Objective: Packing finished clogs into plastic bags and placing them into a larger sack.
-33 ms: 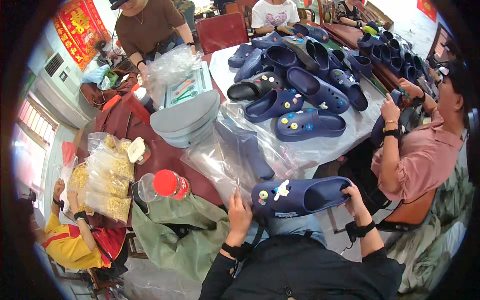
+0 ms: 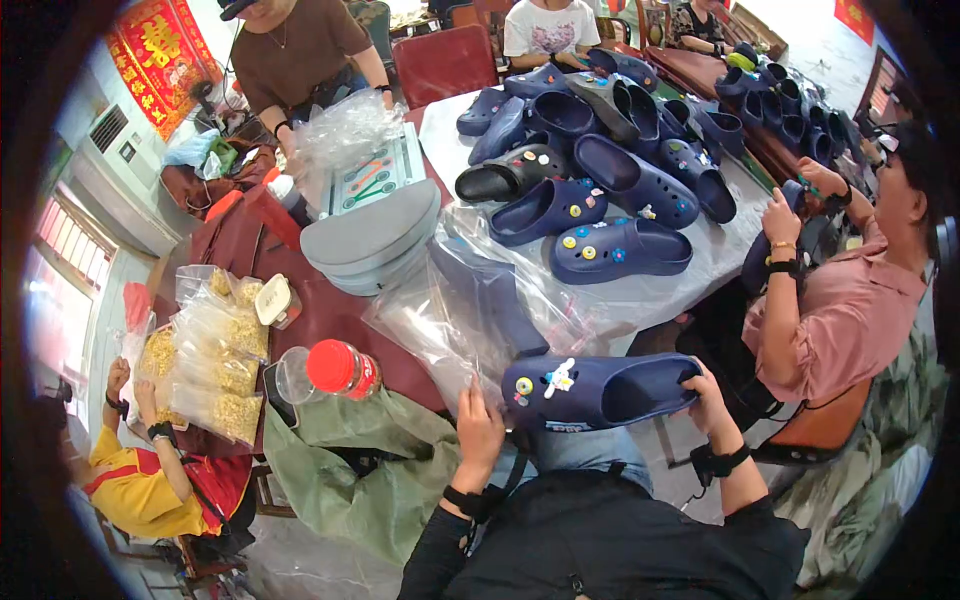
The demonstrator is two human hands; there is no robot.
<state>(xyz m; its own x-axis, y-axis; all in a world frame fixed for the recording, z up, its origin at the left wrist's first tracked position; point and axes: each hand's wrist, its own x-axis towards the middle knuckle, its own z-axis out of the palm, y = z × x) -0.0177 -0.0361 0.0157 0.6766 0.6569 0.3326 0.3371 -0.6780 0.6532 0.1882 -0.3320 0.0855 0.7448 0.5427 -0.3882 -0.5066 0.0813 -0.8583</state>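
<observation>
My right hand (image 2: 712, 404) grips a navy clog (image 2: 595, 405) by its heel end, with the fingers over the rim. The clog lies sideways in front of me, its toe to the left, and carries a white figure charm and a round yellow-and-white one. At its toe, my left hand (image 2: 480, 428) pinches the near edge of a clear plastic bag (image 2: 425, 330). Another navy clog (image 2: 490, 300) rests inside that bag, blurred by the film. Just beyond, a navy clog with flower charms (image 2: 620, 250) sits on the white table cover (image 2: 610, 300).
Many clogs, among them a black clog (image 2: 510, 172), crowd the table behind. A grey rounded case (image 2: 370, 235), a red-lidded jar (image 2: 340, 368) and bags of yellow pieces (image 2: 215, 370) stand left. Green cloth (image 2: 350, 470) hangs off the near edge. A co-worker in pink (image 2: 835, 300) sits at right.
</observation>
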